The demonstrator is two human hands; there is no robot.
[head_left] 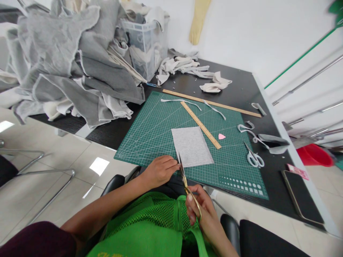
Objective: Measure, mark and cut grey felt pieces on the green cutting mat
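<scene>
My right hand (201,210) grips the gold-handled scissors (185,182), whose blades point up at the near left corner of a grey fabric rectangle (191,146). My left hand (160,169) is closed, its fingertips pinching that same corner at the near edge of the green cutting mat (150,132). The fabric lies flat on the mat. A short wooden ruler (200,125) rests diagonally beside the fabric, and a small pink chalk piece (222,136) lies to its right.
A long wooden ruler (211,103) crosses the mat's far edge. White-handled scissors (254,157) and fabric scraps (270,141) lie at right, a phone (301,196) near the table's right corner. A heap of grey cloth (80,60) and a clear bin (146,43) stand at back left.
</scene>
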